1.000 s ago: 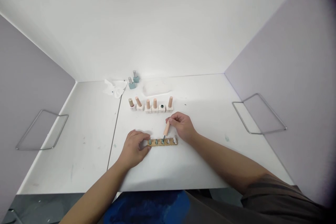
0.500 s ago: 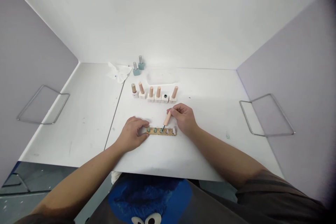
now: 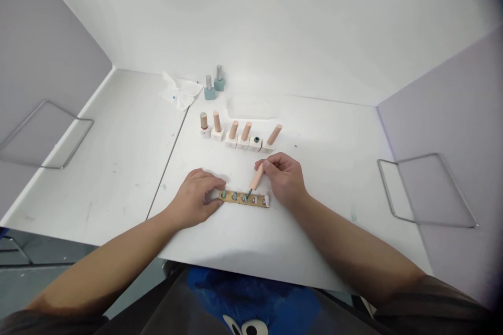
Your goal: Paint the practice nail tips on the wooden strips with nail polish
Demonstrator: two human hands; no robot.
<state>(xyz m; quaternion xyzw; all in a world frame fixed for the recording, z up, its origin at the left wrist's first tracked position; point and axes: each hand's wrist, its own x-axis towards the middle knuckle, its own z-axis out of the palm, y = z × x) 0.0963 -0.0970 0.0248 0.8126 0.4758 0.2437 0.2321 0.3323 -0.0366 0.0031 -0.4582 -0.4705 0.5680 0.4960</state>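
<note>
My left hand (image 3: 196, 200) pinches the left end of a narrow wooden strip (image 3: 239, 201) between thumb and fingers. Several false nail tips stand in a row on it; those toward the left are green, while the rightmost nail tip (image 3: 266, 200) looks whitish. In my right hand (image 3: 287, 179) is a nail polish brush (image 3: 257, 177), held by its peach cap and slanting down to the left. Its dark bristle end touches the middle nail tip (image 3: 244, 198), which is partly green. Behind the strip sits an uncapped white polish bottle (image 3: 255, 144) with a dark green opening.
Capped bottles with peach handles (image 3: 231, 141) flank the uncapped one, with a tan-capped bottle (image 3: 205, 131) at the left end. Two teal bottles (image 3: 209, 94) and a crumpled tissue (image 3: 183, 94) lie farther back. A clear tray (image 3: 251, 116) is near the back wall. Wire frames (image 3: 436, 156) stand at both sides.
The camera view has tilted and shifted slightly. Both hands keep their grips, and the brush tip remains at the middle nail tip.
</note>
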